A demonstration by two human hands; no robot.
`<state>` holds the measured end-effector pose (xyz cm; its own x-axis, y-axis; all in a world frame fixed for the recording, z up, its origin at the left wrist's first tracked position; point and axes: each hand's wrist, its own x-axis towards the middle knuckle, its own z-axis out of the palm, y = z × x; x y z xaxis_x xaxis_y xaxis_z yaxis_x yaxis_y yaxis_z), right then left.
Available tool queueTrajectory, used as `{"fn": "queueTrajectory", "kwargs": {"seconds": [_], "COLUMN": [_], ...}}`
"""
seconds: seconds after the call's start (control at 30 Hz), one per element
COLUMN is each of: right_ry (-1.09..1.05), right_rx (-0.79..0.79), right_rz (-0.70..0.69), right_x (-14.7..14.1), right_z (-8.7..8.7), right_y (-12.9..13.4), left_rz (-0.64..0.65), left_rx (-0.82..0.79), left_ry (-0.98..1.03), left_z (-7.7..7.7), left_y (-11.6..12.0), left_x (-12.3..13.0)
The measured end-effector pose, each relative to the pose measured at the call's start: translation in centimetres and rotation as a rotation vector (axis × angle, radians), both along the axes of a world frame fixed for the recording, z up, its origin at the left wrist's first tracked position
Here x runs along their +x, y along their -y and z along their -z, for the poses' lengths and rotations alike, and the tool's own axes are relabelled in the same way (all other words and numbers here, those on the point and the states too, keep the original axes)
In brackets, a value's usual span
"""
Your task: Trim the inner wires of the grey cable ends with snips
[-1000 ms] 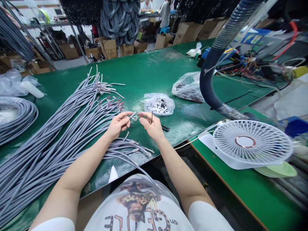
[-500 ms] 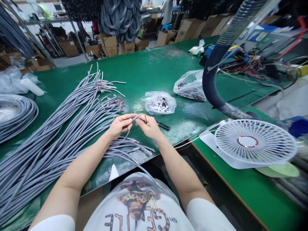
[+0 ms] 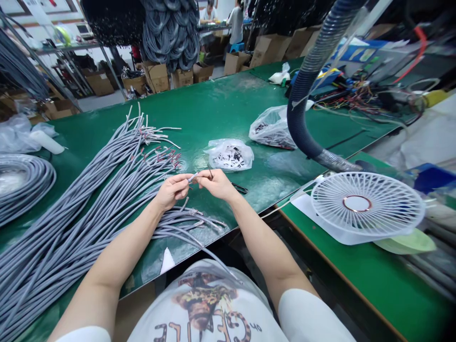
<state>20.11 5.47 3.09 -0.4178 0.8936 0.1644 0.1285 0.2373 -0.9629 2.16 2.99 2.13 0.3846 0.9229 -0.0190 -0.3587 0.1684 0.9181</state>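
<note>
My left hand (image 3: 173, 191) pinches a grey cable (image 3: 193, 178) close to its end. The fingertips of my right hand (image 3: 217, 185) close on the same cable from the other side, almost touching my left. A thin dark piece sticks up between the right fingers; its kind is too small to make out. Beside my right hand lies a black hand tool (image 3: 240, 188), partly covered. Left of my hands spread long bundles of grey cables (image 3: 89, 190) with stripped white and red wire ends. A shorter group of cable ends (image 3: 199, 219) lies just below my hands.
Past my hands sit a clear bag of small black and white pieces (image 3: 233, 156) and a larger bag (image 3: 272, 127). A ribbed hose (image 3: 301, 104) arches down at the right, near a white fan (image 3: 368, 203). Coiled cable (image 3: 24, 183) lies far left. Two people are in the background.
The view has tilted up and shifted slightly right. My hands remain together on the cable, the right one now turned a little more over it.
</note>
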Motion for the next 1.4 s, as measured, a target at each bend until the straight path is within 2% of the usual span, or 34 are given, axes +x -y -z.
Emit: {"fn": "queueTrajectory", "kwargs": {"seconds": [0.13, 0.23, 0.47, 0.57, 0.7, 0.8, 0.9, 1.07, 1.2, 1.27, 1.33, 1.4], "right_ry": [0.154, 0.307, 0.475, 0.525, 0.659, 0.857, 0.978, 0.901, 0.853, 0.682, 0.399, 0.094], "right_rx": [0.004, 0.024, 0.162, 0.254, 0.436, 0.408, 0.336, 0.210, 0.182, 0.180, 0.151, 0.048], "right_rz": [0.096, 0.093, 0.159, 0.186, 0.320, 0.404, 0.382, 0.357, 0.371, 0.436, 0.496, 0.468], "right_x": [1.6, 2.5, 1.7, 2.2, 5.0, 7.5, 8.9, 9.1, 9.4, 9.8, 10.0, 9.7], "right_z": [0.4, 1.5, 4.2, 4.2, 3.5, 3.2, 3.6, 4.6, 4.8, 4.5, 3.9, 2.8], "right_y": [-0.5, 0.0, 2.7, 2.9, 2.3, 1.6, 1.2, 0.4, -0.1, 0.3, 1.4, 3.1], "left_rz": [-0.032, -0.075, -0.132, -0.163, -0.116, -0.080, -0.065, -0.024, 0.051, 0.078, 0.083, 0.048], "left_rx": [0.002, 0.023, 0.050, 0.076, 0.128, 0.131, 0.085, 0.026, 0.025, 0.038, 0.082, 0.174], "left_ry": [0.047, 0.076, -0.040, -0.127, -0.253, -0.335, -0.334, -0.318, -0.367, -0.386, -0.411, -0.447], "left_z": [-0.4, -0.9, -1.7, -2.3, -3.0, -3.0, -2.4, -1.3, -1.2, -1.3, -1.4, -1.4], "left_y": [0.0, -0.1, 0.0, 0.2, -0.1, -0.5, -0.8, -0.2, 0.1, 0.2, 0.2, 0.4], "left_x": [0.0, 0.0, 0.2, 0.5, 1.2, 1.9, 2.6, 3.3, 3.3, 3.2, 3.2, 3.2]}}
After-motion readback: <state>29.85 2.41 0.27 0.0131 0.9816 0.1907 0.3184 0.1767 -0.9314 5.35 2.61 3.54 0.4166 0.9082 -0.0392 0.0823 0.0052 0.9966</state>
